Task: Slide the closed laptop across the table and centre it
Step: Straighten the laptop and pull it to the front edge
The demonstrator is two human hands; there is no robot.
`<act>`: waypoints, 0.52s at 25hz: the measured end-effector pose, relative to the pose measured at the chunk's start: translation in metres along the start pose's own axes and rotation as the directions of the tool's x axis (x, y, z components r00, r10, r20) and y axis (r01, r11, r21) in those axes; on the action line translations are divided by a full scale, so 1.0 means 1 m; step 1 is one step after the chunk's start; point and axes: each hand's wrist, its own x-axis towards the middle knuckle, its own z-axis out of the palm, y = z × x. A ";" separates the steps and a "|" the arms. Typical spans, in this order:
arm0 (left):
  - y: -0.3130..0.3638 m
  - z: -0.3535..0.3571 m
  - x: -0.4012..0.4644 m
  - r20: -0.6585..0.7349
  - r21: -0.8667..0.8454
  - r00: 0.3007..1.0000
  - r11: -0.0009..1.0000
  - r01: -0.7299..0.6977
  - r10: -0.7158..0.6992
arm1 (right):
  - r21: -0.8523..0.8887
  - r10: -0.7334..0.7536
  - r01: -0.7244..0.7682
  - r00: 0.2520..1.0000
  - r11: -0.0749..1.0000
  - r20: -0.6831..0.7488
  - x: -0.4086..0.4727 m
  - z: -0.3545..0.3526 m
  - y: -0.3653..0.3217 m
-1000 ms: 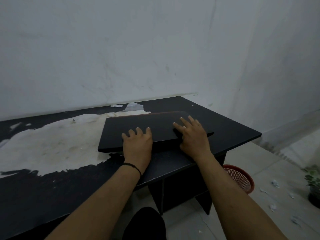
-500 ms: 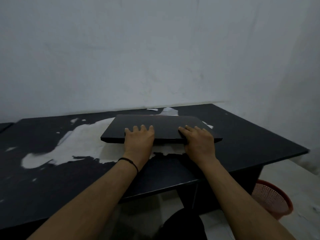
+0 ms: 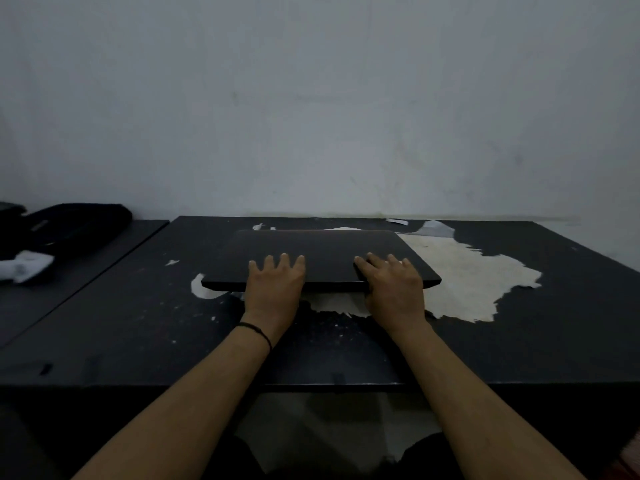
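Observation:
A closed black laptop [image 3: 322, 249] lies flat near the middle of the black table [image 3: 138, 327], close to the back wall. It partly covers a pale patch [image 3: 471, 278] where the table's surface has peeled. My left hand [image 3: 275, 287] grips the laptop's near edge left of centre, fingers spread on the lid. My right hand [image 3: 393, 287] grips the same edge further right, near the front right corner. Both thumbs are hidden below the edge.
A second dark table [image 3: 52, 303] adjoins on the left, carrying a black bag [image 3: 72, 223] and a white cloth [image 3: 26, 266]. A pale wall runs right behind the table. The table's near edge [image 3: 332, 386] sits just above my legs.
The laptop has slid left along the table with both hands on its near edge, off most of the pale patch. My view has turned left, bringing the left-hand table into sight.

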 end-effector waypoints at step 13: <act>0.004 0.019 -0.004 0.018 -0.029 0.999 0.999 -0.028 0.029 | 0.003 0.050 -0.051 0.995 0.999 0.084 -0.015 0.005 0.001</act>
